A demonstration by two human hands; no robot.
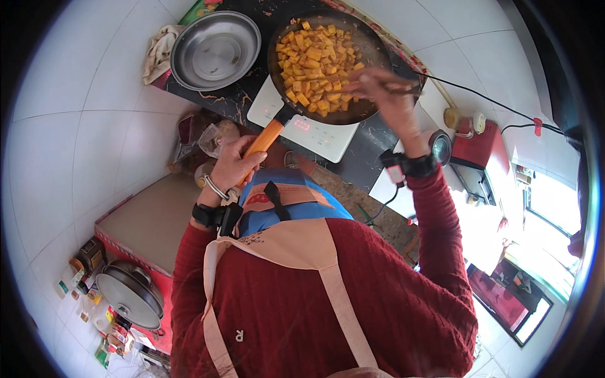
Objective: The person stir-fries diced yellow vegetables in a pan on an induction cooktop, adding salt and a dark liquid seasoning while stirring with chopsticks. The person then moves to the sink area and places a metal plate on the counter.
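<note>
A dark frying pan (373,47) stands on a white induction cooktop (326,137) whose red display is lit. Diced orange-yellow pieces (314,54), perhaps pumpkin, are heaped across the pan's left and middle. My left hand (236,160) grips the pan's wooden handle (264,137). Over the pan's right side, my right hand (380,92), blurred, holds wooden chopsticks (326,80) that reach in among the pieces. Their exact tips are hard to make out. Both wrists carry black straps with small devices.
Left of the pan, a shallow steel dish (215,49) rests on the black counter (227,101) beside a crumpled cloth (160,52). A black cable (487,101) runs along the right wall above a red appliance (477,146). A lidded pot (130,295) sits at lower left.
</note>
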